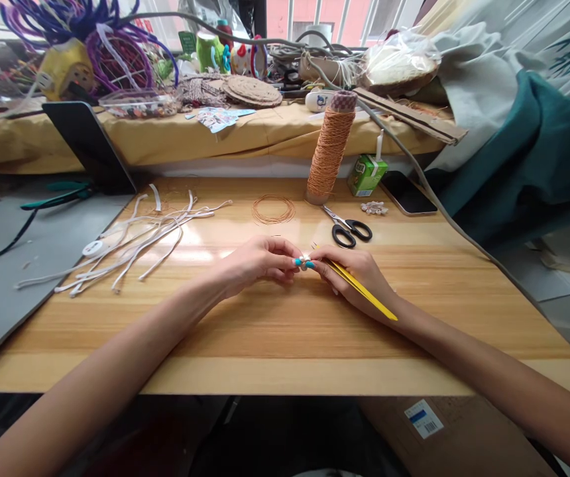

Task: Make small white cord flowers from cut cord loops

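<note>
Above the middle of the wooden board (275,331), my left hand (265,262) pinches a small whitish piece (304,263) from its left side. The fingertips of my right hand (354,275) meet the same piece from the right. Yellow tweezers (364,291) lie along my right hand, tucked in it with their tips near the piece. The piece is too small and too covered by the fingers to name. Black-handled scissors (347,228) rest just beyond my right hand. A coil of thin copper-coloured wire (274,209) lies beyond my left hand.
White cords (166,232) spread over the left side, near a round white disc (93,248). At the back stand a cone of orange twine (332,149) and a green drink carton (367,173), with a phone (408,192) beside them. A tablet (89,146) leans at back left.
</note>
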### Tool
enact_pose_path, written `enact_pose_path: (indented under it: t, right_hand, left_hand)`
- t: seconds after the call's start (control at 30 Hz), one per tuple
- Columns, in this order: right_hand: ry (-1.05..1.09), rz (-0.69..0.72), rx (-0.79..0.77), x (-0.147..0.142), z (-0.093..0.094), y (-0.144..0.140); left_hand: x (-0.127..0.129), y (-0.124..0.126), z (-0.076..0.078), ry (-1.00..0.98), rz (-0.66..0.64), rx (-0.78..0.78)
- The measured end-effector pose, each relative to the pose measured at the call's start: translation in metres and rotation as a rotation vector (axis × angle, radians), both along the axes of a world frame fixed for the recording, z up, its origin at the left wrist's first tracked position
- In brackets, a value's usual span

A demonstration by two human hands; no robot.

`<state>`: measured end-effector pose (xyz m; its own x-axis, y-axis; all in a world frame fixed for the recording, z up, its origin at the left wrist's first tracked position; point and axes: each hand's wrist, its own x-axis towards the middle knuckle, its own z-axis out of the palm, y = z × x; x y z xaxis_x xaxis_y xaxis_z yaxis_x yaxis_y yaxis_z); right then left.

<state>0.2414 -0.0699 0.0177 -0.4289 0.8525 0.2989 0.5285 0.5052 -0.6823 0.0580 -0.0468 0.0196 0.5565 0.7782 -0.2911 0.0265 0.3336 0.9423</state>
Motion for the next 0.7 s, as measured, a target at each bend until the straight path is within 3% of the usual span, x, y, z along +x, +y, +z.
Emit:
enact_pose_path:
  t: [0.13,0.27,0.57,0.7]
  right_hand:
    - [0.086,0.005,-0.261,0.003,0.001,0.002]
    - [0.19,0.007,-0.399,0.004,0.003,0.005]
    - [0.15,0.02,-0.385,0.004,0.001,0.006]
    - [0.086,0.036,-0.327,0.003,0.002,0.005]
  left_hand:
    - [-0.003,0.002,0.002,-0.002,-0.071,0.183]
    - [-0.003,0.0,0.011,0.15,-0.079,0.498]
    - [-0.004,-0.003,0.003,0.628,-0.054,1.328]
    - [-0.005,-0.002,-0.002,0.724,-0.059,1.536]
